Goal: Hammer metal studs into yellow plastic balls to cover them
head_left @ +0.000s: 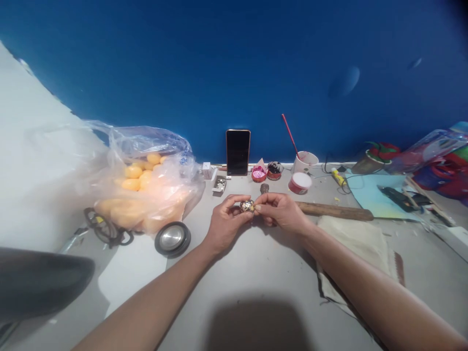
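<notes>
Both my hands meet over the middle of the grey table [263, 273]. Between their fingertips is a small round shiny object [247, 205] with gold and dark patches. My left hand [224, 222] pinches it from the left, fingers curled around it. My right hand [280, 210] pinches it from the right with thumb and forefinger. What the object is I cannot make out.
A clear plastic bag of yellow pieces [146, 183] lies at the left, a round metal lid [172, 239] before it. A dark phone [238, 151] leans on the blue wall. Small paint pots [259, 174], a white cup with a red stick [305, 161], a wooden rod [334, 211] and a cloth [360, 243] lie to the right.
</notes>
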Available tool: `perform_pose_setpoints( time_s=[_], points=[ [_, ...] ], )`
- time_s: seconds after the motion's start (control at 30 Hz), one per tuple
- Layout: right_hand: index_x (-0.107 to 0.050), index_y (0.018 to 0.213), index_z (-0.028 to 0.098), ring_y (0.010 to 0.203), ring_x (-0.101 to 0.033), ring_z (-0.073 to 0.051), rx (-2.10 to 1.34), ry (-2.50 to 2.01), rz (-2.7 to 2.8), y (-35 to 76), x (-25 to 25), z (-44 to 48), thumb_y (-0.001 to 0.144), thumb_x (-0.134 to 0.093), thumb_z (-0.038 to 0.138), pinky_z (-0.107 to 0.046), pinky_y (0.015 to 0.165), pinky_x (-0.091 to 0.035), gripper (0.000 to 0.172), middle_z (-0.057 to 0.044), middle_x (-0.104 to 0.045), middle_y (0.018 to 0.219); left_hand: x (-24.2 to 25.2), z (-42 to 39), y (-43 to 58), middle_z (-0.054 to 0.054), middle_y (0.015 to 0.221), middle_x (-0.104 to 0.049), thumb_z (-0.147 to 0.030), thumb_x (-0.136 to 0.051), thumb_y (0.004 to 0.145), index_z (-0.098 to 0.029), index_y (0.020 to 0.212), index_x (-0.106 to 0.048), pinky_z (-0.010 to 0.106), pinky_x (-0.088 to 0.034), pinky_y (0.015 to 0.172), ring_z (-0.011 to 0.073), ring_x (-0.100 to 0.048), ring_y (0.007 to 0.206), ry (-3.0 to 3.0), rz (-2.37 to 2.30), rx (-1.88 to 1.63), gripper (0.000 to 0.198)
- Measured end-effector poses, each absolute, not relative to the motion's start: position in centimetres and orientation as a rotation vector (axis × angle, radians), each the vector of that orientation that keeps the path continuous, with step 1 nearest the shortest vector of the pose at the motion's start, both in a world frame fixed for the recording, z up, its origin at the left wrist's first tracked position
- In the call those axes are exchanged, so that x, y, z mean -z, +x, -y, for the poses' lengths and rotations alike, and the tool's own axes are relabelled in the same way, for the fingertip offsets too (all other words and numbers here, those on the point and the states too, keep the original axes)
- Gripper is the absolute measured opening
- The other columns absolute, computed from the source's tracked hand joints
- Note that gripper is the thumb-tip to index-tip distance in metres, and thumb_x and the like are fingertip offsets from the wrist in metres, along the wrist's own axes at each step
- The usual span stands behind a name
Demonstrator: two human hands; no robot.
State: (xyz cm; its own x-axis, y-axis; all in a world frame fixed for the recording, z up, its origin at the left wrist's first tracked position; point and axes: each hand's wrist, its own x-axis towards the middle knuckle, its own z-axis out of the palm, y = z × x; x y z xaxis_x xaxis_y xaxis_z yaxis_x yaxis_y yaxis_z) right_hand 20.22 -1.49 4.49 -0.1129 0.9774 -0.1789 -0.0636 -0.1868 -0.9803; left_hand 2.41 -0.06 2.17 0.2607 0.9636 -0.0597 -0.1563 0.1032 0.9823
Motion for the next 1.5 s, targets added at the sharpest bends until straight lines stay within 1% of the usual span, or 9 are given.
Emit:
perform_pose_setpoints(
  time_s=[0.17, 0.5, 0.8, 1.03, 1.13, 1.2, 1.27, 1.37, 1.5],
  points=[
    [-0.07, 0.076, 0.016, 0.044, -0.042, -0.007, -1.42, -1.253, 1.137, 20.1, -4.3, 1.5, 0.066, -0.084, 0.04, -0.022, 0.044, -0.028, 0.029, 0.005, -0.055, 0.05, -2.2, 0.1, 2.4, 0.001, 0.08, -0.069, -0.026, -0.087, 0.065, -0.017, 0.102, -0.075, 0.027, -0.054, 0.065, 0.0113, -0.061, 0.064, 1.133, -0.936, -1.04, 0.04],
    [-0.068, 0.073, 0.017, 0.042, -0.043, -0.007, -1.381, -1.3, 1.188, 20.0, -4.6, 1.5, 0.068, -0.081, 0.037, -0.023, 0.044, -0.033, 0.024, 0.006, -0.055, 0.049, -1.8, 0.1, 2.3, 0.002, 0.086, -0.072, -0.026, -0.087, 0.068, -0.017, 0.107, -0.074, 0.03, -0.057, 0.071, 0.0144, -0.067, 0.07, 1.147, -0.933, -1.035, 0.042],
    [-0.067, 0.073, 0.017, 0.042, -0.046, -0.008, -1.425, -1.278, 1.224, 20.4, -4.6, 1.4, 0.068, -0.082, 0.038, -0.022, 0.044, -0.036, 0.026, 0.006, -0.057, 0.049, -1.9, 0.0, 2.2, 0.005, 0.094, -0.073, -0.024, -0.088, 0.066, -0.016, 0.103, -0.077, 0.028, -0.058, 0.066, 0.0141, -0.068, 0.069, 1.157, -0.902, -1.045, 0.04],
    [-0.067, 0.074, 0.017, 0.041, -0.05, -0.008, -1.422, -1.295, 1.255, 20.5, -4.3, 1.4, 0.07, -0.079, 0.032, -0.02, 0.043, -0.035, 0.02, 0.005, -0.058, 0.05, -2.0, 0.1, 2.3, 0.006, 0.107, -0.071, -0.022, -0.087, 0.065, -0.017, 0.098, -0.08, 0.027, -0.059, 0.063, 0.012, -0.068, 0.067, 1.166, -0.906, -1.068, 0.035],
    [-0.065, 0.074, 0.018, 0.041, -0.05, -0.008, -1.408, -1.309, 1.248, 20.5, -4.3, 1.4, 0.07, -0.078, 0.029, -0.02, 0.042, -0.035, 0.017, 0.006, -0.058, 0.05, -2.2, 0.1, 2.4, 0.004, 0.095, -0.073, -0.02, -0.088, 0.063, -0.016, 0.099, -0.079, 0.027, -0.057, 0.06, 0.0124, -0.067, 0.063, 1.117, -0.897, -1.05, 0.038],
    [-0.065, 0.074, 0.018, 0.041, -0.05, -0.008, -1.413, -1.291, 1.242, 20.6, -4.2, 1.4, 0.072, -0.077, 0.029, -0.02, 0.042, -0.035, 0.017, 0.005, -0.058, 0.05, -2.2, 0.1, 2.5, 0.003, 0.08, -0.073, -0.021, -0.089, 0.064, -0.015, 0.106, -0.077, 0.028, -0.057, 0.06, 0.013, -0.066, 0.059, 1.069, -0.885, -1.014, 0.044],
    [-0.065, 0.075, 0.017, 0.042, -0.051, -0.008, -1.429, -1.248, 1.217, 20.6, -4.1, 1.4, 0.073, -0.077, 0.03, -0.02, 0.043, -0.035, 0.018, 0.004, -0.061, 0.053, -2.0, 0.1, 2.6, 0.003, 0.072, -0.073, -0.023, -0.089, 0.065, -0.013, 0.112, -0.074, 0.029, -0.058, 0.063, 0.0142, -0.067, 0.059, 1.009, -0.855, -0.98, 0.051],
    [-0.064, 0.076, 0.018, 0.043, -0.05, -0.008, -1.468, -1.172, 1.151, 20.7, -3.8, 1.4, 0.073, -0.077, 0.03, -0.02, 0.042, -0.036, 0.018, 0.002, -0.065, 0.059, -1.7, 0.1, 2.7, 0.005, 0.075, -0.076, -0.025, -0.091, 0.065, -0.012, 0.115, -0.071, 0.032, -0.059, 0.067, 0.0168, -0.07, 0.064, 0.938, -0.79, -0.964, 0.056],
    [-0.064, 0.078, 0.018, 0.043, -0.05, -0.008, -1.507, -1.137, 1.102, 20.9, -3.4, 1.3, 0.074, -0.077, 0.03, -0.02, 0.043, -0.038, 0.018, 0.004, -0.061, 0.054, -1.5, 0.1, 2.7, 0.006, 0.078, -0.076, -0.025, -0.092, 0.065, -0.013, 0.114, -0.069, 0.033, -0.059, 0.07, 0.0169, -0.071, 0.066, 0.896, -0.735, -0.959, 0.055]
  ],
)
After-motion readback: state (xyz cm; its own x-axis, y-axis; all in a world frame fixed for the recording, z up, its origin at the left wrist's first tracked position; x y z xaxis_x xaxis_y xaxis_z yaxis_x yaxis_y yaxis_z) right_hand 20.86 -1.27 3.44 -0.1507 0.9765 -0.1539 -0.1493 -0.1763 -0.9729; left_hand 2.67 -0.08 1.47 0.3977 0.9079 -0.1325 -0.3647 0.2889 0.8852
